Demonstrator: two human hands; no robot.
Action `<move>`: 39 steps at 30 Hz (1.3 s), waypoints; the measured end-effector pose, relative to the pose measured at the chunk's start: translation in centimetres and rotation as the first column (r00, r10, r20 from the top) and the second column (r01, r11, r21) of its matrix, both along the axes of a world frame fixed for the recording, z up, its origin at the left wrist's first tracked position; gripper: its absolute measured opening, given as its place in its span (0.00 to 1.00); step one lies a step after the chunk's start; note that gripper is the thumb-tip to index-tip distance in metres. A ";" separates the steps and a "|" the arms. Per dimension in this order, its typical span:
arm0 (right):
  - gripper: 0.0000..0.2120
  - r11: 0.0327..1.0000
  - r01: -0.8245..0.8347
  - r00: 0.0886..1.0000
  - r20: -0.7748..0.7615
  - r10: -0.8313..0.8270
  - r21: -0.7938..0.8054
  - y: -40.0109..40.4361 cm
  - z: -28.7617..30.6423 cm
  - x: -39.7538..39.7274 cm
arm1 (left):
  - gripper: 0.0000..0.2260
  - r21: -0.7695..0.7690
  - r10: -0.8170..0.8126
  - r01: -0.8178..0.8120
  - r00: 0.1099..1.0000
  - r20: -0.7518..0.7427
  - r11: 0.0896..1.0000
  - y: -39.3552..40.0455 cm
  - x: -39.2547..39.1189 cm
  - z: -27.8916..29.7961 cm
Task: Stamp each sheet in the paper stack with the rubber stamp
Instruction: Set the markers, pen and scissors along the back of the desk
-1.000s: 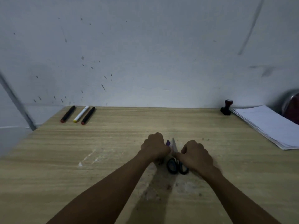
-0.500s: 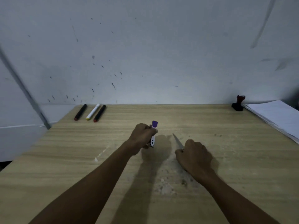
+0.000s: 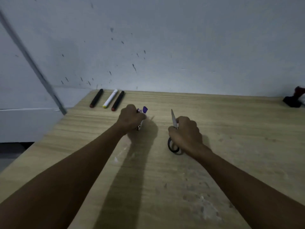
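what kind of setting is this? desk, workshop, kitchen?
Probably a plain office or craft desk: a bare wooden table against a scuffed white wall, three markers at the back, a rubber stamp at the far right edge, scissors in the right hand.

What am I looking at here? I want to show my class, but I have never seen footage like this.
No machine here: a person wears a camera on the head, looking down at their own two bare arms over a wooden table. The left hand grips a small white and purple object; what it is cannot be told. The right hand holds scissors, blade pointing away. Three markers lie at the far left edge. The rubber stamp stands untouched at the far right, partly cut off. The paper stack is out of view.
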State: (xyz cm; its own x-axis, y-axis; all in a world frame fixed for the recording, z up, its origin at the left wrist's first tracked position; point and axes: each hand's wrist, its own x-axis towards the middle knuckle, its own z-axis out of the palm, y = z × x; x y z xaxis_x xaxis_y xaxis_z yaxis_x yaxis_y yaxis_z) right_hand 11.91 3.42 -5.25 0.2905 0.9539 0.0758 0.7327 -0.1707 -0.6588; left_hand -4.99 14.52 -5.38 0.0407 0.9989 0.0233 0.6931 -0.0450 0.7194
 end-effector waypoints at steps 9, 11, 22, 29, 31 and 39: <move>0.11 0.996 -0.073 0.988 0.136 0.079 -0.049 11.9 0.2 -5.0 | 0.10 0.133 0.000 0.075 0.873 -0.489 0.988 10.0 -0.8 1.5; 0.15 0.994 -0.091 0.977 0.189 0.102 -0.065 13.9 0.0 -5.8 | 0.08 0.152 0.019 0.074 0.843 -0.538 0.986 11.6 -0.3 1.8; 0.23 0.993 -0.118 0.977 0.174 0.119 -0.020 20.9 -1.4 -7.1 | 0.09 0.063 -0.031 0.077 0.841 -0.540 0.995 18.1 0.5 0.5; 0.14 0.985 -0.158 0.967 0.191 0.168 -0.067 21.3 -1.7 -7.1 | 0.10 0.032 -0.061 0.092 0.844 -0.532 0.995 18.6 0.3 0.6; 0.13 0.983 -0.164 0.967 0.185 0.176 -0.080 21.1 -1.6 -7.0 | 0.12 0.013 -0.070 0.091 0.847 -0.526 0.996 18.6 0.3 0.7; 0.20 0.978 -0.180 0.966 0.171 0.196 -0.105 20.4 -1.1 -6.2 | 0.13 0.157 0.039 0.059 0.829 -0.558 0.986 16.3 0.9 2.0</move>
